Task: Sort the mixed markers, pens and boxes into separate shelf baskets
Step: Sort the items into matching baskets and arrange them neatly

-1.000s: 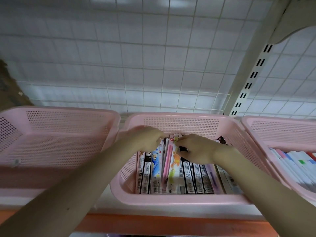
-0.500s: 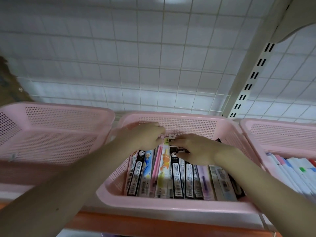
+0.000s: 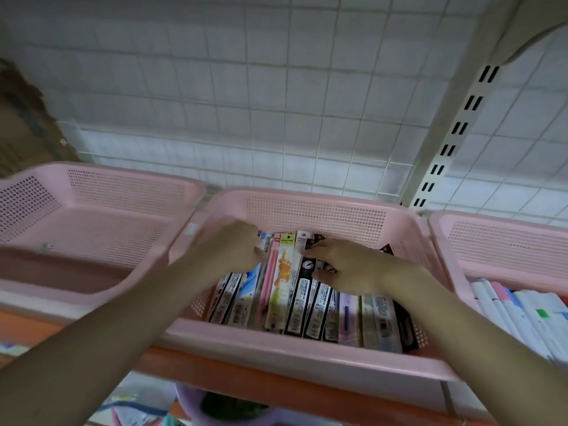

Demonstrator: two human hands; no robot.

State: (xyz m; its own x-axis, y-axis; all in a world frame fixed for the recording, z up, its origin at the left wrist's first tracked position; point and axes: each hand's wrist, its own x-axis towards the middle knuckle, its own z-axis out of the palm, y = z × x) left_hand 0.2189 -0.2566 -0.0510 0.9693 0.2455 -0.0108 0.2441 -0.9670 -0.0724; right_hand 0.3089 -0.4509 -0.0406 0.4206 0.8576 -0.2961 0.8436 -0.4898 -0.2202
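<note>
A pink middle basket (image 3: 307, 352) holds a row of long pen packs (image 3: 281, 290) standing on edge, black, white, pink and yellow. My left hand (image 3: 233, 245) curls its fingers round the far tops of the leftmost packs. My right hand (image 3: 347, 265) lies over the right half of the row, with its fingertips and thumb pinching the top of a black pack (image 3: 307, 267). My right palm hides the far ends of the right-hand packs.
A pink left basket (image 3: 92, 210) shows only its mesh floor. The pink right basket (image 3: 507, 241) holds white and pastel markers (image 3: 522, 312). Behind stand a wire grid and a slotted upright (image 3: 455, 127). An orange shelf edge (image 3: 276, 382) runs in front, with a purple tub (image 3: 190, 404) below.
Both hands stay at the far tops of the packs and have drawn slightly apart. The left packs lean more to the left. The view has shifted a little.
</note>
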